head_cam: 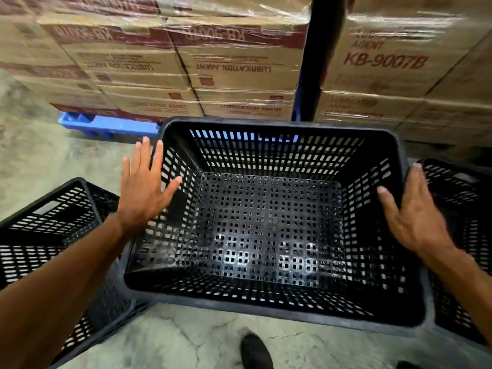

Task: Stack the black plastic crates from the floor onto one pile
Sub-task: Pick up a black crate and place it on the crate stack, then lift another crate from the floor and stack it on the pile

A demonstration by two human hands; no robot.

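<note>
middle crate [271, 227]: a black plastic crate with slotted walls and a perforated floor sat open side up in the centre of the view, empty, its rim tilted a little; whether it rested on another crate or was held up could not be told.
left hand [145, 187]: it was over the crate's left rim, palm down, fingers spread wide and straight, gripping nothing; the thumb tip reached in over the left wall.
right hand [410, 211]: it lay against the crate's right rim, fingers stretched along the outer edge and the thumb inside the wall, a loose flat hold rather than a closed fist.
left crate [50, 235]: another black slotted crate stood low on the left, beside the middle one, partly hidden under the left forearm.
right crate [458, 209]: a third black crate showed at the right edge, behind the right hand, only part of it visible.
floor [40, 161]: pale, stained concrete with cracks near the bottom of the view.
shoe [257, 351]: a dark shoe tip stood on the floor just below the middle crate's near rim.
cartons [213, 70]: brown cardboard boxes wrapped in clear film were stacked behind the crates, printed "lubrication agent"; some of the print read upside down.
pallet [106, 126]: a blue plastic pallet lay under the left stack of cartons.
post [316, 57]: a dark upright post rose between the two carton stacks.
</note>
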